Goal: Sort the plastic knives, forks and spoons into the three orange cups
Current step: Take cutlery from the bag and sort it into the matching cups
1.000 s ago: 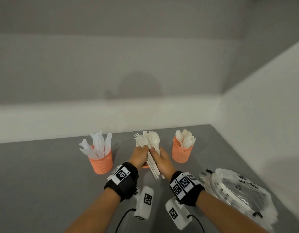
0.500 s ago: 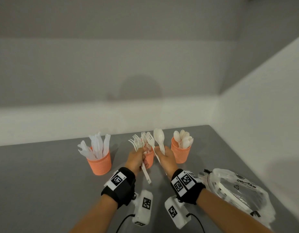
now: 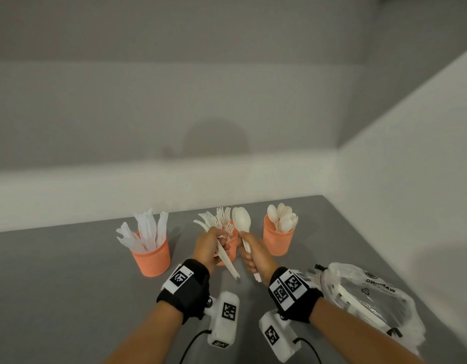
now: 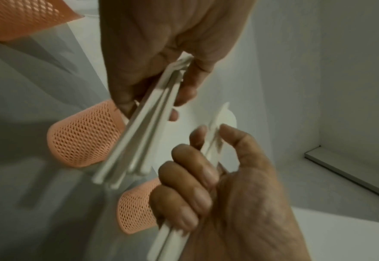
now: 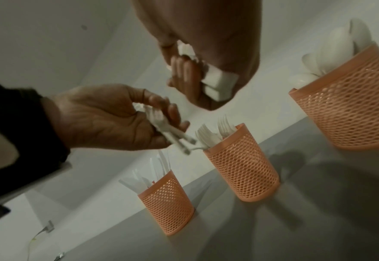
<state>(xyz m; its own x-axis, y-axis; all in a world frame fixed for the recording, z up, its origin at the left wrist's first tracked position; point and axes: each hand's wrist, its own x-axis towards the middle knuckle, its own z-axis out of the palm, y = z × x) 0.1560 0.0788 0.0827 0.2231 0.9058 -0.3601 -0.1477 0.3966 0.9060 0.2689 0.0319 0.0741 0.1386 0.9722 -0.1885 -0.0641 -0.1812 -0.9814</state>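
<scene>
Sorting near complete by appearance. Knife cup, fork cup and spoon cup stocked, along table's far edge. Left hand grips forks over fork cup; right hand pinches spoon. Both lots await deposit.

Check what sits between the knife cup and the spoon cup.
The fork cup stands between the knife cup and the spoon cup. In the head view both hands hide most of it; the right wrist view shows all three in a row.
</scene>
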